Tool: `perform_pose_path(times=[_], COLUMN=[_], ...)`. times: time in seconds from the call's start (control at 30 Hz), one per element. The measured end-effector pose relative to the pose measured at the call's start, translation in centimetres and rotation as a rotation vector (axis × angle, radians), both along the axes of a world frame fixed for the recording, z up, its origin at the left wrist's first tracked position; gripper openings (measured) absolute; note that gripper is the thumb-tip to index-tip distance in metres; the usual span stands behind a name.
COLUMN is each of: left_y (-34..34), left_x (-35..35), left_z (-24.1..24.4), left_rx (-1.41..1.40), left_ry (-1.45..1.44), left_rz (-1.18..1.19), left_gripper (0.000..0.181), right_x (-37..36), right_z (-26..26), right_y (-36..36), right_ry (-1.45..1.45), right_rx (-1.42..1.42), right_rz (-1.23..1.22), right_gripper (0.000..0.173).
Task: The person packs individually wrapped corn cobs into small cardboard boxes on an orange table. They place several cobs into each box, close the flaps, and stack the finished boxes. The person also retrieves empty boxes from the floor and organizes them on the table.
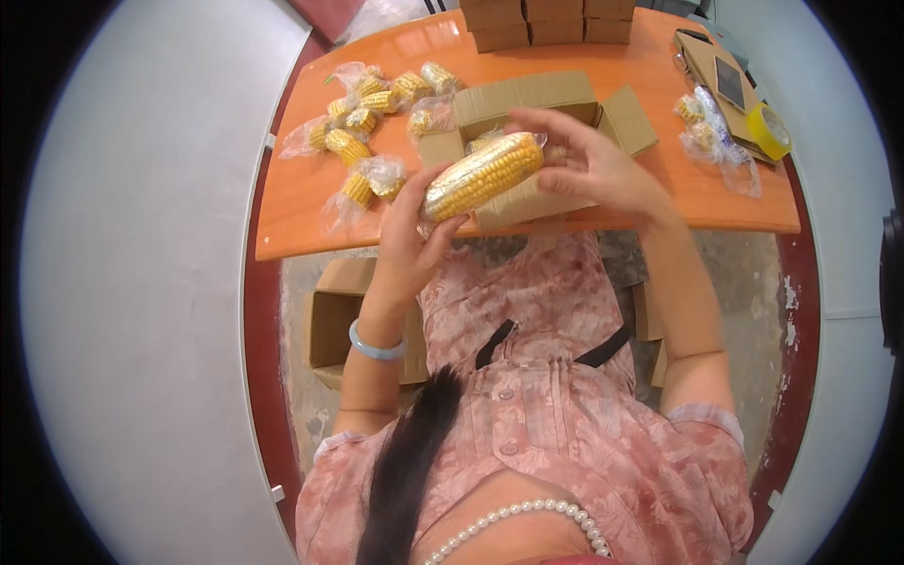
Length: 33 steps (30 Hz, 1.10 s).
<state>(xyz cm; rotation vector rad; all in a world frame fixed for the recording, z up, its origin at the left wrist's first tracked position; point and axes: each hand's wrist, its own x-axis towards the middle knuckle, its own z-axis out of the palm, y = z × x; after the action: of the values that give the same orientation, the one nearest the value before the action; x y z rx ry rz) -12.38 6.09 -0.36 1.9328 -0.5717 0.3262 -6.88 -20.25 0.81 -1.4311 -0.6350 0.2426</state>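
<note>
My left hand (417,236) holds the lower left end of a plastic-wrapped corn cob (484,176), which lies tilted over the near side of an open cardboard box (526,92). By the cob's upper right end is my right hand (590,159), its fingers apart; whether they touch the wrap cannot be told. Inside the box a wrapped piece of corn (486,141) shows in part, and the cob and hands hide the rest. Several bagged corn pieces (346,146) lie on the orange table (311,226) to the left of the box.
Closed cardboard boxes (554,25) are stacked at the table's far edge. On the right lie flattened cardboard (699,63), a phone (729,82), a roll of yellow tape (770,132) and bagged corn (699,135). An open box (335,332) stands on the floor at the left.
</note>
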Motion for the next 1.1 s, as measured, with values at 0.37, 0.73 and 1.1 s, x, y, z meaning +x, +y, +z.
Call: perform_pose_path(times=[0.37,0.73,1.1], left_y=[-1.8,-0.7,-2.0], left_x=[1.8,2.6,2.3], left_z=[1.7,-1.9,-3.2], left_rx=[0.273,0.344,0.444], left_ry=[-0.197,-0.144,-0.168], left_rz=[-0.093,0.122,0.089], left_gripper=[0.056,0.053,0.044], right_x=[4.1,7.8,8.0], right_z=[2.8,-1.4,-5.7], right_y=[-1.6,-4.1,-0.9], right_ry=[-0.155,-0.189,-0.262], right_rx=[-0.528,-0.848,-0.849], right_rz=[0.323,0.068,-0.021], right_gripper=[0.046,0.044,0.053])
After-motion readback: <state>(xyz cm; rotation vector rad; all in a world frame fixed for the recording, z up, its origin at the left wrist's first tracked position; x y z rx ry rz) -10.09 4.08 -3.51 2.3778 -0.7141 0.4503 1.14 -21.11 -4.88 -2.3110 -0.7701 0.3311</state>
